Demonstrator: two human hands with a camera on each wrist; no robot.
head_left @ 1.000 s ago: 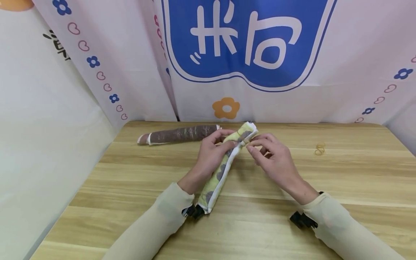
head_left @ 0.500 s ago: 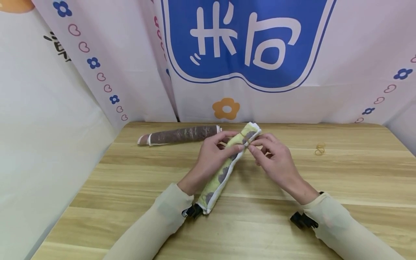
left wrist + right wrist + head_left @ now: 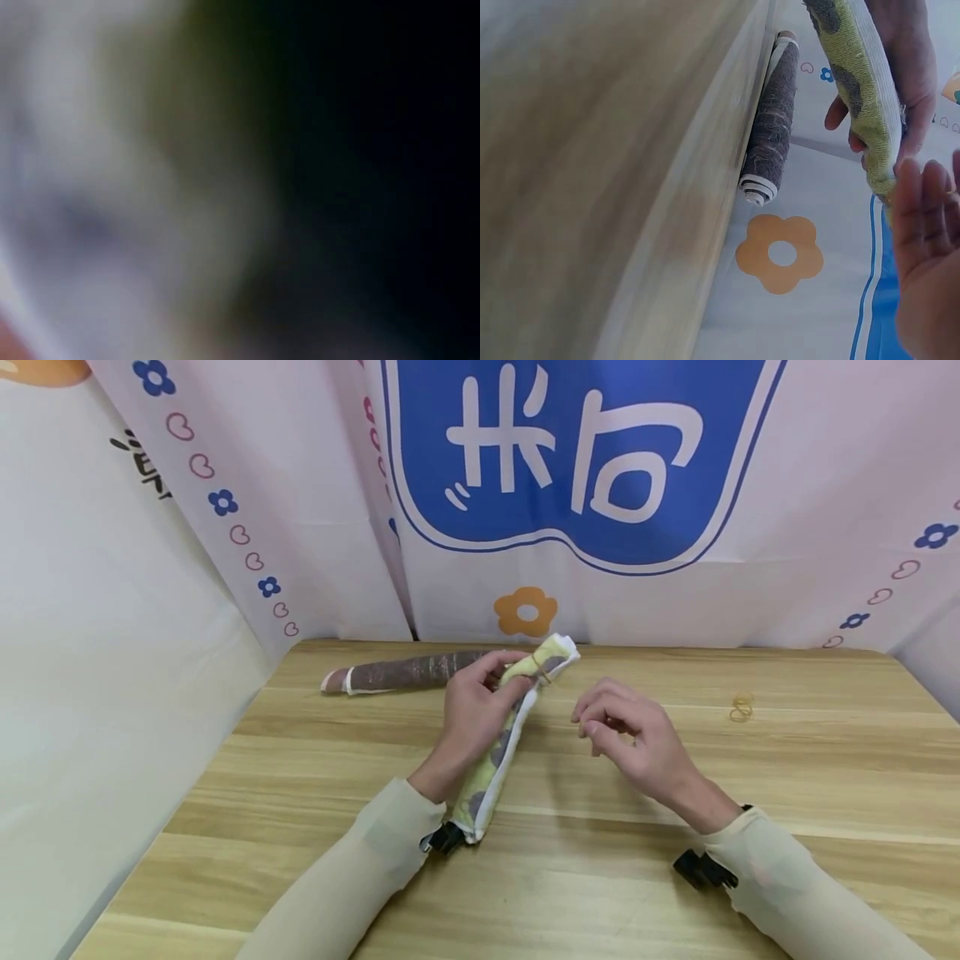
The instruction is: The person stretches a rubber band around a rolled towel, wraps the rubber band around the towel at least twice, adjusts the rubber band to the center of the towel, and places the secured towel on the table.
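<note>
My left hand point(image 3: 474, 706) grips a rolled towel point(image 3: 491, 768), yellow-green with grey spots and a white edge, near its upper end. A thin rubber band point(image 3: 538, 665) circles the roll just beyond the thumb. The towel slants from the left wrist up toward the back of the table. To its right, apart from it, my right hand point(image 3: 633, 735) hovers with loosely bent fingers and nothing in them. The right wrist view shows the towel point(image 3: 862, 82) raised off the table in the left hand point(image 3: 911, 52). Only blur fills the left wrist view.
Behind the left hand lies a brown rolled towel point(image 3: 408, 674) with white edges, its right end partly covered. Several loose rubber bands point(image 3: 742, 707) rest on the wooden table point(image 3: 750, 877) at the right. A printed cloth point(image 3: 337, 527) hangs along the back edge.
My right hand has let go at the rubber band and drawn back to the right, slightly down. The left hand and the towel have shifted a little left.
</note>
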